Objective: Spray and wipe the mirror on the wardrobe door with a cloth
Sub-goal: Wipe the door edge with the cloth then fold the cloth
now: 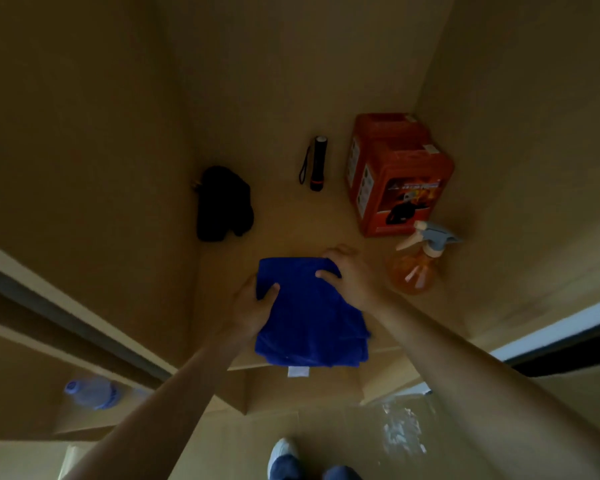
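On shelf, both hands' grip holds cloth [309, 317] top edge

A black flashlight [317, 163] with an orange band near one end lies on the wooden shelf [291, 223], toward its back edge, its thin wrist loop trailing alongside. To its right, filling the back right corner of the shelf, stand two orange-red boxes [399, 174], one behind the other, with printed labels on their sides and a dark picture on the front one. Against the left wall of the shelf lies a dark, crumpled bundle [224, 204]; what it is cannot be told. On a lower ledge at the left sits a clear plastic water bottle [92, 393] with a blue cap. Crinkled clear plastic wrap [404, 429] lies below the front edge, at the lower right.
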The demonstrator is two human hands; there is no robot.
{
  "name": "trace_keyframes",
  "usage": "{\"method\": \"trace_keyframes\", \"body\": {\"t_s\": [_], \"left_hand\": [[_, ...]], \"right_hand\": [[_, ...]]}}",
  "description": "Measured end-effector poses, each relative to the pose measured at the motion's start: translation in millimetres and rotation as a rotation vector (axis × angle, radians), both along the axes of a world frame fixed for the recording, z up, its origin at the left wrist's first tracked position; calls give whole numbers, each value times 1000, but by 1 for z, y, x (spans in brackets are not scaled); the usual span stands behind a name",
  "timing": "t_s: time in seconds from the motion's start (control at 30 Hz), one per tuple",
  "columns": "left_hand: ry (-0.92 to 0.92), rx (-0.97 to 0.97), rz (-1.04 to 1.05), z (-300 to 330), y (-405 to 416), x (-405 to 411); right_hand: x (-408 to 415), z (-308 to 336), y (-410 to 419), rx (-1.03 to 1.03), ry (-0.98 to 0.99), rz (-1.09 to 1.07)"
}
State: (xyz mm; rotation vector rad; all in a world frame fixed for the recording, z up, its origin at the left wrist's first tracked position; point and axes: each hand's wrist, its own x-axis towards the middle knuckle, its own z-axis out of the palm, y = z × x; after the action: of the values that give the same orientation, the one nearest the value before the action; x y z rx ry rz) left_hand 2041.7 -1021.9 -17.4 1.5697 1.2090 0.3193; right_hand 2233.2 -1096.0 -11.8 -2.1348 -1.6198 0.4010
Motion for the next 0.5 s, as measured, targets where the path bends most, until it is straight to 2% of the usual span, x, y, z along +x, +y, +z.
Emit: {"method": "trace_keyframes", "body": {"t_s": [0.1, 0.17, 0.23, 0.33, 0.43, 0.5], "left_hand": [[158, 141, -53, -13, -1, -6], [174, 121, -74, -18, -4, -14], [186, 91, -35, -25, -8, -19], [188, -27, 69, -26, -12, -22], [129, -116, 120, -18, -16, -22], [189, 3, 87, -11, -19, -23]], "right_hand": [[-4, -17, -5, 97, -133, -18], [-11, -13, -16, 104, -59, 8], [-22, -10, -33, -44, 66, 102], [-36, -18, -54, -246, -8, 261], [-36, -33, -67, -182, 3, 261], [-32, -40, -74, -106, 110, 190]]}}
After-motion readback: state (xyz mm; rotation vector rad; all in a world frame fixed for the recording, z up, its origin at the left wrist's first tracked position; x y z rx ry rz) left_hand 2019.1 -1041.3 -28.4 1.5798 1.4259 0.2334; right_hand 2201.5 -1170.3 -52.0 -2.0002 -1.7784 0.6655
